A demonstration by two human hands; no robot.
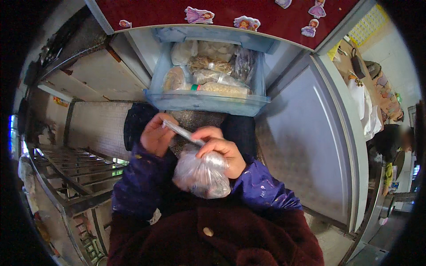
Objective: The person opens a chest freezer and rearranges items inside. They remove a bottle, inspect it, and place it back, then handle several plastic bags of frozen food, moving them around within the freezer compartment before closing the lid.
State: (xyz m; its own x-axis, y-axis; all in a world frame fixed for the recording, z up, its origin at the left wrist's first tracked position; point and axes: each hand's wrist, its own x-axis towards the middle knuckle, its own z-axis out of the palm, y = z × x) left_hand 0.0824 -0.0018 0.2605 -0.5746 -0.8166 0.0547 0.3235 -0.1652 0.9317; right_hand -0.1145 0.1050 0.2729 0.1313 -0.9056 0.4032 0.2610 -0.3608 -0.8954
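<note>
A clear plastic bag (203, 176) with pale contents I cannot make out hangs over my lap. My right hand (223, 151) grips its gathered neck. The twisted top of the bag stretches up and left to my left hand (158, 133), whose thumb and fingers pinch its end. Just beyond my hands a blue translucent freezer drawer (206, 103) is pulled out. Inside it lie several bagged foods, among them a long clear pack of pale pieces (224, 89) with a green and red band, a bag of brown dried food (211, 65) and a dark bag (244, 65).
A red upper fridge door (226, 11) with cartoon stickers is above the drawer. The freezer door (303, 139) stands wide open on the right. At left are a pale cabinet (96, 74) and a metal rack (83, 173). White bags (362, 106) hang at the right, with a person (387, 143) beyond.
</note>
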